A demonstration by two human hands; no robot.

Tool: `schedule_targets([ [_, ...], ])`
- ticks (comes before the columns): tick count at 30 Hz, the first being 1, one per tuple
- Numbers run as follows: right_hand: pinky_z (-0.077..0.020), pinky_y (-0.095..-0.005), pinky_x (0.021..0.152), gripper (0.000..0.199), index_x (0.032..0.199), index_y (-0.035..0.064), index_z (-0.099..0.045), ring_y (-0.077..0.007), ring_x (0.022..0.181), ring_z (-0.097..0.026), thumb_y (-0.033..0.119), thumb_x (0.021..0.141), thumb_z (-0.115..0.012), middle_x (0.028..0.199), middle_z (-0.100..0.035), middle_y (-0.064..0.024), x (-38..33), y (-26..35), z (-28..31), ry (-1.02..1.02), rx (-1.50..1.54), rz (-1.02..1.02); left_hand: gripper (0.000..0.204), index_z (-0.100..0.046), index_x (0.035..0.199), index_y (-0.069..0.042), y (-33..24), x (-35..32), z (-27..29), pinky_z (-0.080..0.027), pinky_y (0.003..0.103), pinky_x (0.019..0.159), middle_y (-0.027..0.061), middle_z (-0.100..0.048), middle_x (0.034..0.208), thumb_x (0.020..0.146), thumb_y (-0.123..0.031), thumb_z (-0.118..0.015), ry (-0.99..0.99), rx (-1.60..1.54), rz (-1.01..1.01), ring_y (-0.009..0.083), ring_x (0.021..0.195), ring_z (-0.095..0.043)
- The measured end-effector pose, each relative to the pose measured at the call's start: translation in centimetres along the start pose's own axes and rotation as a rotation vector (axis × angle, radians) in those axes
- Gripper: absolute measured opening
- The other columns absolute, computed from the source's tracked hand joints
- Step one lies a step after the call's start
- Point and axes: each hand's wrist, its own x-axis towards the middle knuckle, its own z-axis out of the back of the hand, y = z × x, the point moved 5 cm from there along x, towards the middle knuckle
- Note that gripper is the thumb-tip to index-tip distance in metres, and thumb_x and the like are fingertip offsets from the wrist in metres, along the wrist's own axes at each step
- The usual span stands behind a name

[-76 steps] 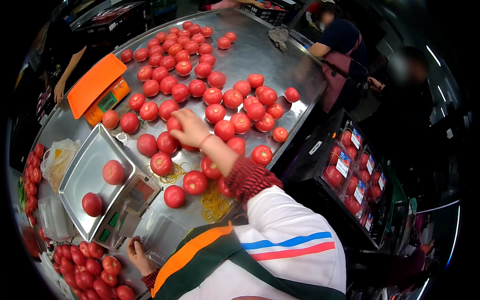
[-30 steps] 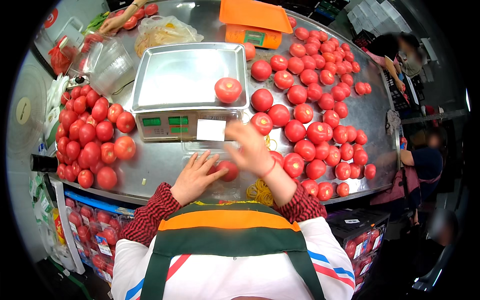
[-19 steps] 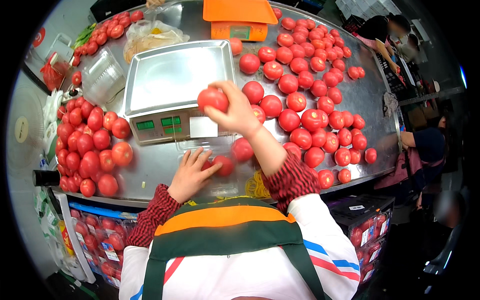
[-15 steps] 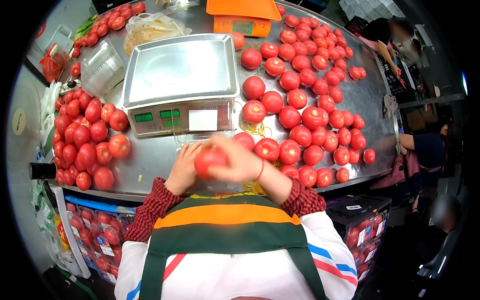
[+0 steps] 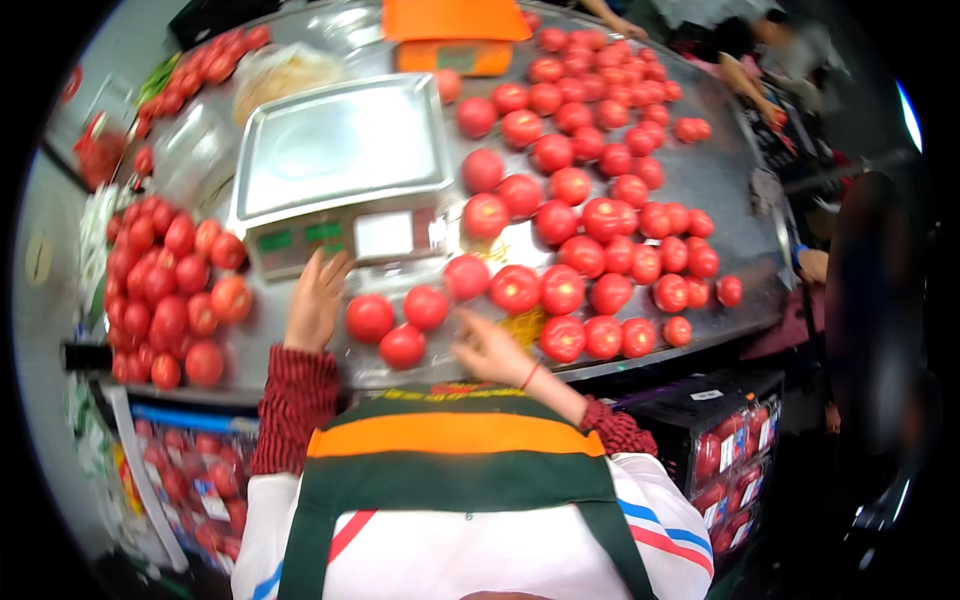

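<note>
My left hand [image 5: 315, 303] is open, fingers stretched, just in front of the silver weighing scale [image 5: 345, 150]. My right hand [image 5: 487, 350] hovers over the near part of the table with its fingers apart and nothing in them. Three red tomatoes [image 5: 403, 346] sit close together between my hands. Clear plastic [image 5: 400, 272] shows behind these tomatoes, but its shape is blurred. Another tomato [image 5: 466, 277] lies just beyond my right fingertips. Yellow rubber bands [image 5: 524, 328] are beside that hand.
Many loose tomatoes [image 5: 585, 257] cover the right of the metal table [image 5: 700, 335]; a heap [image 5: 165, 290] lies at left. An orange scale [image 5: 457, 22] stands at the back. Packed tomato crates [image 5: 195, 480] are below the edge. People are at the right.
The tomato that was in my right hand has been let go. My hands have separated, left hand leftward and right hand rightward, uncovering three tomatoes. The view has shifted slightly.
</note>
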Motion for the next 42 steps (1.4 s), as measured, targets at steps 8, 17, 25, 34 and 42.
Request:
schedule_targets([
  [8, -0.0538, -0.0286, 0.056, 0.051, 0.136, 0.0039, -0.041, -0.0162, 0.063, -0.064, 0.033, 0.096, -0.051, 0.087, -0.059, -0.0077, 0.4, -1.3, -1.5, 0.16, 0.495, -0.207, 0.044, -0.056, 0.119, -0.009, 0.3, -2.6, 2.1, -0.034, 0.037, 0.098, 0.005, -0.058, 0.114, 0.1, -0.044, -0.038, -0.008, 0.067, -0.163, 0.0153, 0.108, -0.047],
  [17, -0.054, -0.028, 0.064, 0.05, 0.134, 0.0036, -0.04, -0.0187, 0.079, -0.065, 0.025, 0.091, -0.055, 0.095, -0.058, -0.0103, -0.4, -1.6, -2.5, 0.261, 0.79, -0.217, 0.064, -0.031, 0.146, -0.017, 3.2, -5.9, 9.7, -0.038, 0.037, 0.099, 0.0122, -0.046, 0.132, 0.088, -0.002, -0.054, -0.19, 1.265, -0.387, 0.0218, 0.121, -0.046],
  [25, -0.0476, -0.0291, 0.055, 0.033, 0.084, 0.0021, -0.05, -0.0138, 0.067, -0.058, 0.002, 0.062, -0.074, 0.073, -0.056, -0.0065, 2.6, -3.4, -4.8, 0.266, 0.655, -0.161, 0.06, -0.033, 0.145, -0.015, 2.9, -4.9, 9.9, -0.038, 0.038, 0.1, 0.0124, -0.046, 0.132, 0.089, -0.005, -0.053, -0.221, 1.218, -0.298, 0.022, 0.12, -0.046],
  [34, -0.0446, -0.0281, 0.053, 0.029, 0.084, 0.0023, -0.048, -0.0123, 0.062, -0.055, 0.005, 0.066, -0.071, 0.069, -0.054, -0.0046, 3.5, 6.9, -3.4, 0.146, 0.62, 0.375, 0.056, -0.034, 0.143, -0.013, 1.0, -2.8, 1.6, -0.038, 0.038, 0.1, 0.0126, -0.047, 0.131, 0.09, -0.008, -0.052, -0.105, 0.681, -0.257, 0.0222, 0.12, -0.046],
  [42, -0.0513, -0.037, 0.067, 0.011, 0.078, 0.0048, -0.063, -0.026, 0.081, -0.062, 0.015, 0.074, -0.061, 0.083, -0.059, -0.0106, 2.7, -0.7, -3.7, -0.189, -0.717, 0.327, 0.053, -0.035, 0.141, -0.012, 2.0, -1.3, -1.6, -0.038, 0.038, 0.1, 0.0128, -0.047, 0.131, 0.091, -0.012, -0.052, -0.024, 0.497, -0.134, 0.0224, 0.12, -0.047],
])
